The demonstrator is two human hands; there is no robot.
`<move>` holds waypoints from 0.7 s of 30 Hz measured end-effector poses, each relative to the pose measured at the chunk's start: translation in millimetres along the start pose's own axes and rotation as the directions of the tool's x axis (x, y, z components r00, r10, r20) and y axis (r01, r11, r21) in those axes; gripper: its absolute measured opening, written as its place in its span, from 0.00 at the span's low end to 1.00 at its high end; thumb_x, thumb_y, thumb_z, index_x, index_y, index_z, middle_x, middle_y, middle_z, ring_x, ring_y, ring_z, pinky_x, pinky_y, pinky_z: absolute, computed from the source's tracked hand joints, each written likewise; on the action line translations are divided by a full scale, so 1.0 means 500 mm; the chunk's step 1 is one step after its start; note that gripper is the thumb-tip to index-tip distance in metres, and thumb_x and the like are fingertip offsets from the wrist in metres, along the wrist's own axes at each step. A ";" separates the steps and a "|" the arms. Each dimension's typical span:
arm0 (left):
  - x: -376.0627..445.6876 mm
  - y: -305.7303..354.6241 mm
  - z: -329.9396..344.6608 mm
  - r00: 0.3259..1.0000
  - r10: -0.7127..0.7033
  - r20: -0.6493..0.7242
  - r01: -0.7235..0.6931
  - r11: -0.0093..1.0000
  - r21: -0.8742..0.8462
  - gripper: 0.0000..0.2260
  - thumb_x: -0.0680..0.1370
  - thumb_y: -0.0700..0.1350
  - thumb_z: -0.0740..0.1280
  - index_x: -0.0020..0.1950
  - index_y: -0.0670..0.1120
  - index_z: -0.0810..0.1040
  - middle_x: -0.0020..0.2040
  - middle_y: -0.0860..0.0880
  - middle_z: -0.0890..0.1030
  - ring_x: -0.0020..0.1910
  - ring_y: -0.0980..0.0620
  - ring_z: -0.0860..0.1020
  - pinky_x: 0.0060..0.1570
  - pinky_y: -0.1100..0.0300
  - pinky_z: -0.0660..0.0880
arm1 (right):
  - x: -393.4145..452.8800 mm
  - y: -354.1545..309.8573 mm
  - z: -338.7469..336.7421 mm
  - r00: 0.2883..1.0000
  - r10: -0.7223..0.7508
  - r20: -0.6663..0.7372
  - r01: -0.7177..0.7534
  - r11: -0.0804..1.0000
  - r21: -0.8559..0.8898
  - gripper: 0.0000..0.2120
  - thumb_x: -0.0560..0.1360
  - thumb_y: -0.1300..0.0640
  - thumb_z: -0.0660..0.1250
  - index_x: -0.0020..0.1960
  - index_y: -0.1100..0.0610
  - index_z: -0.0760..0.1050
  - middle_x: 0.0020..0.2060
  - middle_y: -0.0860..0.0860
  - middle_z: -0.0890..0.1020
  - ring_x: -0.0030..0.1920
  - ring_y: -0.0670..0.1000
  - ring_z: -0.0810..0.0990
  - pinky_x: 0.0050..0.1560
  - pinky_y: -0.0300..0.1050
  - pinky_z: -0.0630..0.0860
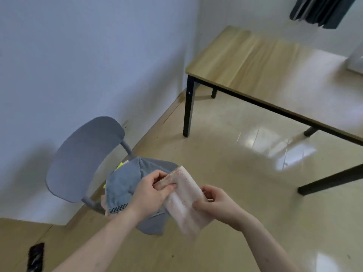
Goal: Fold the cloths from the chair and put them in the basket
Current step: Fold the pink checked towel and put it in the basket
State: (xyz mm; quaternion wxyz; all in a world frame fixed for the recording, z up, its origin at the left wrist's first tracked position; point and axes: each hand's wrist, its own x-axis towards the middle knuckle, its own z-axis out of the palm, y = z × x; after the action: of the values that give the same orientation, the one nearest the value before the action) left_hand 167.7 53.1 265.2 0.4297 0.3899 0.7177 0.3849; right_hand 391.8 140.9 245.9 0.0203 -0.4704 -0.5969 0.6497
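While the left hand (151, 190) is pinching the pink cloth's (185, 201) top edge and the right hand (213, 202) is gripping its side, just in front of the chair (78, 160), both should be keeping edges aligned and taut; more cloths (125, 183) are lying on the chair's seat, and no basket is showing.

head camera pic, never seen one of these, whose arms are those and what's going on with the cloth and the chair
There is no machine here. The one picture comes from a camera worn on a person's head, looking forward and down, so the two bare arms are that person's own. The left hand and the right hand both pinch a pale pink cloth held in the air. Behind it a grey chair carries a blue-grey towel, with a bit of yellow cloth peeking out beneath. A wooden table stands to the right. No basket shows.
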 end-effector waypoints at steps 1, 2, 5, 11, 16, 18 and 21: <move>-0.014 0.069 0.007 0.999 -0.002 0.038 0.002 1.000 0.000 0.05 0.75 0.47 0.77 0.47 0.50 0.82 0.39 0.56 0.83 0.38 0.62 0.78 0.39 0.69 0.73 | -0.058 -0.030 -0.032 0.999 -0.004 -0.033 0.005 0.999 0.032 0.10 0.73 0.54 0.74 0.54 0.50 0.83 0.51 0.53 0.87 0.50 0.53 0.87 0.50 0.47 0.82; -0.027 0.134 0.015 0.997 -0.011 0.073 0.012 1.000 -0.007 0.04 0.76 0.47 0.76 0.48 0.51 0.83 0.41 0.55 0.84 0.40 0.61 0.79 0.41 0.68 0.73 | -0.114 -0.058 -0.065 0.998 -0.006 -0.070 0.010 0.998 0.059 0.09 0.74 0.55 0.73 0.55 0.50 0.84 0.52 0.53 0.87 0.51 0.53 0.87 0.51 0.46 0.82; -0.058 0.318 0.058 0.987 -0.028 0.160 0.032 0.999 -0.021 0.03 0.77 0.47 0.75 0.50 0.52 0.84 0.44 0.54 0.85 0.44 0.59 0.81 0.43 0.67 0.74 | -0.267 -0.121 -0.168 0.983 -0.012 -0.185 0.035 0.991 0.125 0.11 0.76 0.57 0.73 0.57 0.48 0.83 0.52 0.50 0.87 0.52 0.51 0.87 0.52 0.44 0.83; -0.081 0.575 0.213 0.972 0.060 0.228 -0.048 0.997 -0.059 0.06 0.77 0.48 0.74 0.54 0.51 0.83 0.47 0.54 0.86 0.48 0.57 0.83 0.40 0.67 0.77 | -0.471 -0.152 -0.343 0.924 -0.028 -0.381 0.110 0.975 0.195 0.12 0.78 0.57 0.73 0.60 0.48 0.82 0.52 0.49 0.87 0.53 0.51 0.87 0.59 0.52 0.84; -0.044 0.716 0.332 0.968 0.107 0.227 -0.086 0.991 -0.104 0.11 0.76 0.47 0.76 0.57 0.51 0.82 0.52 0.51 0.85 0.53 0.54 0.82 0.48 0.62 0.79 | -0.534 -0.158 -0.472 0.869 -0.039 -0.493 0.173 0.958 0.230 0.13 0.77 0.52 0.75 0.61 0.47 0.82 0.52 0.47 0.87 0.53 0.49 0.87 0.58 0.55 0.84; -0.010 0.762 0.368 0.963 0.116 0.242 -0.088 0.988 -0.125 0.11 0.76 0.46 0.76 0.57 0.51 0.81 0.52 0.50 0.84 0.53 0.54 0.82 0.49 0.61 0.79 | -0.537 -0.166 -0.523 0.847 -0.042 -0.530 0.197 0.951 0.239 0.13 0.77 0.51 0.75 0.61 0.47 0.82 0.52 0.46 0.87 0.53 0.49 0.87 0.57 0.55 0.84; 0.059 0.821 0.419 0.951 0.126 0.281 -0.075 0.980 -0.186 0.13 0.75 0.43 0.77 0.58 0.48 0.81 0.53 0.47 0.85 0.54 0.50 0.83 0.52 0.57 0.80 | -0.527 -0.185 -0.603 0.812 -0.039 -0.583 0.224 0.942 0.249 0.11 0.78 0.52 0.74 0.60 0.48 0.81 0.52 0.47 0.86 0.52 0.48 0.87 0.57 0.50 0.84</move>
State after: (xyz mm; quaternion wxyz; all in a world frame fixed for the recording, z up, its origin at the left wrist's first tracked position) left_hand 444.1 289.2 550.2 0.5428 0.4395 0.5897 0.4056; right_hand 680.5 240.5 520.8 0.3156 -0.5909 -0.4866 0.5608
